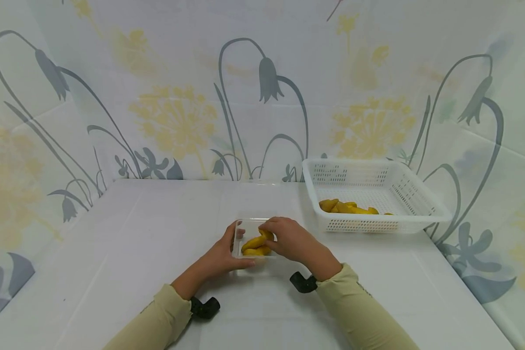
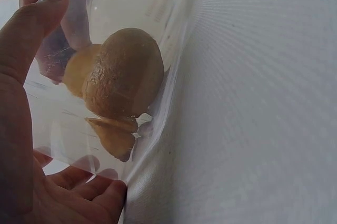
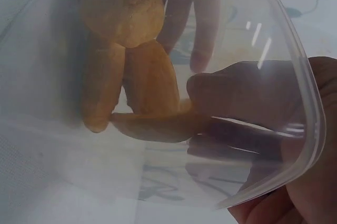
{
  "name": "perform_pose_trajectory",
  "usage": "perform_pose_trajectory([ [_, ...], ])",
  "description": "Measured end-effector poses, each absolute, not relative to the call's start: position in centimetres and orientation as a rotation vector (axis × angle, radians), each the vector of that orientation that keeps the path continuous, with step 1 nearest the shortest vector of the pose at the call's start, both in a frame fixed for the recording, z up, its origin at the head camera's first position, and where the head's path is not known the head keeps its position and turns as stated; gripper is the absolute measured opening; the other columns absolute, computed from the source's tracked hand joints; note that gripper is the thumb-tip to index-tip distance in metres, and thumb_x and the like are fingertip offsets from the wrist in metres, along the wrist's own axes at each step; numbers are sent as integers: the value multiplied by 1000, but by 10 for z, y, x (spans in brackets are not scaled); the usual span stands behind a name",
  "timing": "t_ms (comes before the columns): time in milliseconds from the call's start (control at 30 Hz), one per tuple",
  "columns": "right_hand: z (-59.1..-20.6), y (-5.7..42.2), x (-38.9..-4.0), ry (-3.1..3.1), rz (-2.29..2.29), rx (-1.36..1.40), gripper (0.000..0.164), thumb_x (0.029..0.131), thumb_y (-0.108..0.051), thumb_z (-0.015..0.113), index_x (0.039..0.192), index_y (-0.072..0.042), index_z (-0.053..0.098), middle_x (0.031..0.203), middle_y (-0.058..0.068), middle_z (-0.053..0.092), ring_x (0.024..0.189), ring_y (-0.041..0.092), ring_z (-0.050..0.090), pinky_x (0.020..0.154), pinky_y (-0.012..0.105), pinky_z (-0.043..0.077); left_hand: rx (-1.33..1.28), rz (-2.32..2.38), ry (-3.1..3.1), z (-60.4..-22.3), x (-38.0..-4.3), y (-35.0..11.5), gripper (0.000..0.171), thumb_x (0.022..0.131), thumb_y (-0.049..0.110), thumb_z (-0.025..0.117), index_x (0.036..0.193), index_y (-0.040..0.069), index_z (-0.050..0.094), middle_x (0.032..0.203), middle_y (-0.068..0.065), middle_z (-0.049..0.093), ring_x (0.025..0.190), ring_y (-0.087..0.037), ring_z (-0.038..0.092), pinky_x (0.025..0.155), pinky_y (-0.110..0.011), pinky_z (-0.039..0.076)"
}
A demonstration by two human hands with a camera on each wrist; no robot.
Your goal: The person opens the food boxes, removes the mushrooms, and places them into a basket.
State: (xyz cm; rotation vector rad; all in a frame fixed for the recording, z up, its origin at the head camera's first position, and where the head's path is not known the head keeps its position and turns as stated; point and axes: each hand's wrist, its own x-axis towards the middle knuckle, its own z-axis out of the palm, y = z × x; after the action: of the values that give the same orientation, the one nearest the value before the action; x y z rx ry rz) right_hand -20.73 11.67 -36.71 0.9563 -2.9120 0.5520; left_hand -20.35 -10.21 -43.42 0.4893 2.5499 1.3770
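A clear plastic box (image 1: 252, 220) stands on the white table in the head view, with several yellow, mushroom-like pieces (image 1: 254, 244) lying in it. Around its left side my left hand (image 1: 223, 255) grips, thumb toward me and fingers on the far side. My right hand (image 1: 292, 241) reaches over the box's right edge and pinches one yellow mushroom-like piece (image 1: 267, 234). Seen through the wall in the left wrist view, a rounded brownish piece (image 2: 126, 74) sits inside. The right wrist view shows a slim piece (image 3: 158, 128) at the right fingertips, partly hidden by them.
A white perforated basket (image 1: 376, 223) stands at the back right, holding more yellow pieces (image 1: 347, 207). The white table (image 1: 127, 272) ends at a flower-patterned cloth (image 1: 183, 116) behind. Black devices (image 1: 303, 282) are fixed at both wrists.
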Motion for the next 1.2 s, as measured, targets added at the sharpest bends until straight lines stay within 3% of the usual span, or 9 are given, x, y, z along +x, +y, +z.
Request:
perform_pose_trajectory([
  [367,-365,116,-206,-2914,536,976,17,89,-12,70,106,-10,74,102,1,67,88,15,62,82,30,55,495,1396,2533,-435,-204,-102,115,71,51,82,156,22,9,154,-7,36,141,-31,37,112,-56,34],
  [667,-365,116,-207,-2940,483,1024,24,90,-11,68,114,-7,71,111,3,71,99,19,64,93,35,53,505,1401,2530,-437,-205,-102,114,72,49,82,156,21,9,153,-6,37,141,-31,37,113,-58,31],
  [1200,-366,115,-206,-2894,402,1025,17,87,-6,65,101,-10,75,99,0,70,88,15,64,84,30,55,524,1387,2531,-436,-204,-102,112,74,45,82,156,20,9,154,-7,36,141,-29,37,113,-55,33],
])
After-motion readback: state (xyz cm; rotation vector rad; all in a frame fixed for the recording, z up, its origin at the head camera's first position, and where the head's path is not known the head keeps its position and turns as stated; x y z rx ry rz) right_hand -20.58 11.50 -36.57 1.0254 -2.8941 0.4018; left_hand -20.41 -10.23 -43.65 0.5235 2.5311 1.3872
